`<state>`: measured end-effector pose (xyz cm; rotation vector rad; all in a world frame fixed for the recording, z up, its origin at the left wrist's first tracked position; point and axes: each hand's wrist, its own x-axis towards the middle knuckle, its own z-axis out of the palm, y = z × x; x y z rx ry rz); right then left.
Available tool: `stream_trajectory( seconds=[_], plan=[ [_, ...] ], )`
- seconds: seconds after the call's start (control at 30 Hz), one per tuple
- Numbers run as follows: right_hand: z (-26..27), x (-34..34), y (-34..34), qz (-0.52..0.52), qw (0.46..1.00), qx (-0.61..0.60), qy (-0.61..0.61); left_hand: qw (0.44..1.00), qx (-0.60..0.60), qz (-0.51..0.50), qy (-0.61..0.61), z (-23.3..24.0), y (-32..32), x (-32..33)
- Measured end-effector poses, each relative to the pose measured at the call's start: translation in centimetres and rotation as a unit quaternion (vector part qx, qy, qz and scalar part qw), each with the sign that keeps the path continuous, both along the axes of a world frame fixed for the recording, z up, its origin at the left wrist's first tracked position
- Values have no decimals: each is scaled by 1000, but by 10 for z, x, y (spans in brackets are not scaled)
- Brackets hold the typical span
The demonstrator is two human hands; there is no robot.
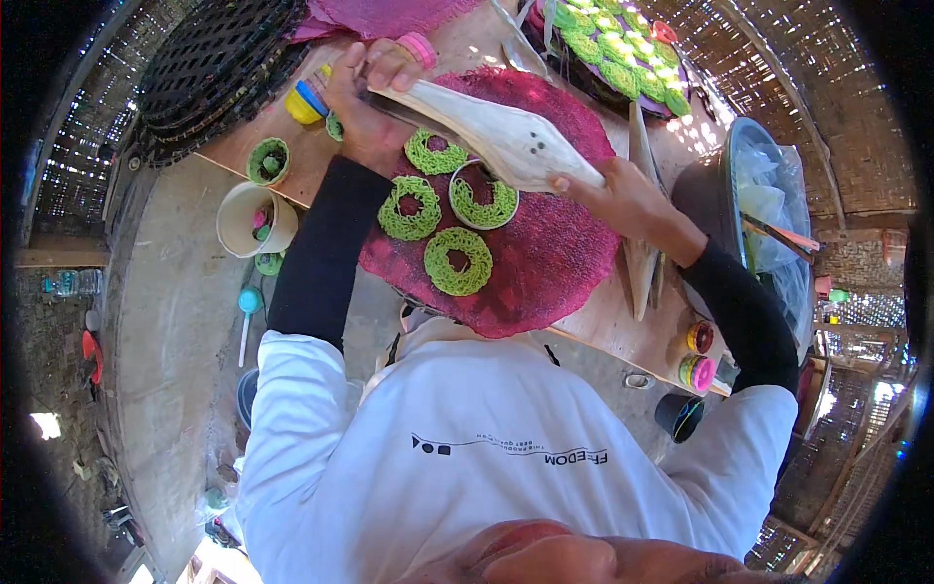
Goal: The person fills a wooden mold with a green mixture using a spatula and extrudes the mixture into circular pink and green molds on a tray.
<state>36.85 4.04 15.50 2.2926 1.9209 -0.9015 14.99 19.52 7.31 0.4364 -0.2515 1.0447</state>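
Observation:
My left hand (372, 98) grips the upper left end of a pale wooden hand press (503, 131) with a few small dark holes in its wide part. My right hand (627, 201) is closed around its lower right end. The press is held slantwise over a round dark-pink cloth (554, 255). On the cloth lie several lacy rings of green dough strands, one of them a ring at the front (458, 260). Another green ring (485, 204) sits inside a thin white ring mould (513, 219), partly hidden by the press.
On the right stands a grey bucket (704, 182) with a plastic bag (773, 197). A long wooden piece (640, 277) lies beside the cloth. Green rings fill a round tray (620, 44) at the back. Stacked woven trays (219, 66) and a cream tub (244, 226) are left.

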Motion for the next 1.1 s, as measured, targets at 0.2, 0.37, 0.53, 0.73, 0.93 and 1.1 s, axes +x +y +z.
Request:
stream_trajectory(
  seconds=[0.2,0.37,0.53,0.73,0.93,1.1],
  plan=[
    [-20,-13,0,19,998,24,58,996,-73,40,28,6,-7,-21],
    [0,-6,-9,-34,997,-44,54,961,-175,130,169,-13,-21,-11],
    [15,22,-21,-14,992,64,105,992,67,6,111,6,-32,-1],
    [20,-6,-12,-111,840,-59,527,741,396,206,501,45,-63,13],
    [-71,-19,9,242,915,323,14,796,166,366,452,52,-76,-13],
    [-97,-26,-2,198,911,357,-63,827,56,373,417,48,-86,-41]
  ],
)
